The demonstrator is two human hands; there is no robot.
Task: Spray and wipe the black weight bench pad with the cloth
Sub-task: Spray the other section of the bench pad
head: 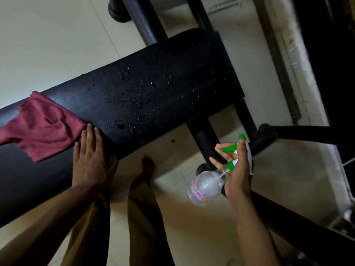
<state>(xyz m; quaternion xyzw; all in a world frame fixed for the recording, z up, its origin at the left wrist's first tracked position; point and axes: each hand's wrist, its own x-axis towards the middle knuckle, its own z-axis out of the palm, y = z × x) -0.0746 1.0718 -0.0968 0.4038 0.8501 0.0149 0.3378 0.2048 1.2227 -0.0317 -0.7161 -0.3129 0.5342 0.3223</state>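
Lying crumpled at the left of the frame, the red cloth sits on the black weight bench pad, whose long axis runs from the lower left up toward the upper middle. Droplets of spray bead across the pad's middle and upper stretch, to the right of the cloth, so the wet patch lies up-right along that axis from where the cloth rests. The left hand is the nearer one by far: it lies flat on the pad, fingers straight, fingertips touching the cloth's right edge (its grip is loose, holding nothing). The right hand is well apart, off the pad at the lower right above the tiled floor, its grip wrapped round the neck of the clear spray bottle, with fingers stretched beside the green trigger. Judging from this, spraying looks done here and wiping is next: the left hand would take the cloth and sweep it rightward along the pad into the droplets.
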